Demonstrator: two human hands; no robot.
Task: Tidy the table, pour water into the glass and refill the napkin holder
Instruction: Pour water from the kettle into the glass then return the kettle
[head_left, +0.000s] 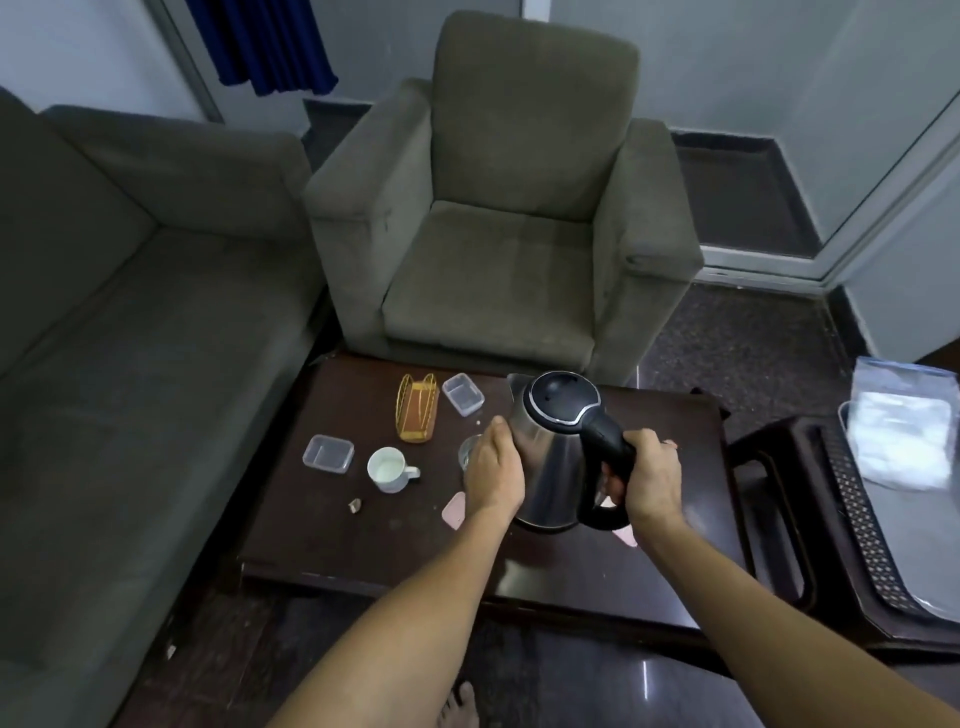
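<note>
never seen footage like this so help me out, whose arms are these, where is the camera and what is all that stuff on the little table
There is no machine here. These are a person's two bare arms, filmed by one wide-angle camera worn on the head and looking down.

The right hand grips the black handle of a stainless steel kettle with a black lid. The left hand lies against the kettle's side.

On the dark wooden table are:
- a gold wire napkin holder
- two clear plastic boxes
- a white ceramic mug
- a clear drinking glass, partly hidden behind the left hand
- some pink scraps

To the right, a clear bag of something white lies on a dark tray.
</note>
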